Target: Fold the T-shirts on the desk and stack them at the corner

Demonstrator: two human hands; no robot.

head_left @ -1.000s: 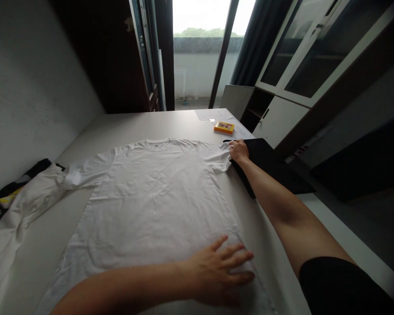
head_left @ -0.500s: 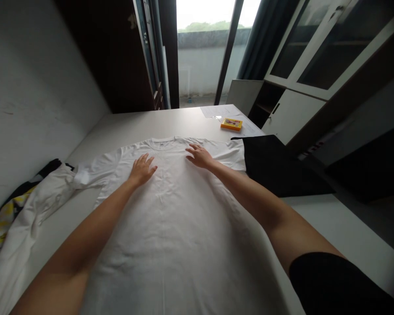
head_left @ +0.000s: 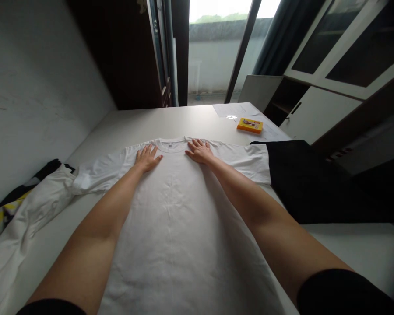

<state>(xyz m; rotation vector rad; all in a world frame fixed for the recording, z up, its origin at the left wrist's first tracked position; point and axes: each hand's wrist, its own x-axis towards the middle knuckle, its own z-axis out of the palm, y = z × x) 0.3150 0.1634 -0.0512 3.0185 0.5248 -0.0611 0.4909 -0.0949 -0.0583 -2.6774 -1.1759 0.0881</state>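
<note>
A white T-shirt (head_left: 174, 227) lies spread on the table, its collar at the far side and its sleeves out to both sides. Faint creases run down the middle of its front. My left hand (head_left: 147, 158) rests on it left of the collar, palm down with fingers spread. On the other side of the collar, my right hand (head_left: 199, 151) lies flat on the shoulder, fingers stretched out. Neither hand grips the cloth. The shirt's right sleeve overlaps the edge of a black cloth (head_left: 318, 183).
A yellow-orange box (head_left: 250, 125) and paper sheets (head_left: 233, 110) lie on the white table (head_left: 144, 120) at the far right. Along the left wall is a heap of clothes (head_left: 36, 214), white, yellow and black. White cabinets (head_left: 328, 109) stand at the right.
Both hands have moved away from me up the shirt, now flat beside the collar at the shoulders. The cloth looks smoother there. The camera view has shifted slightly.
</note>
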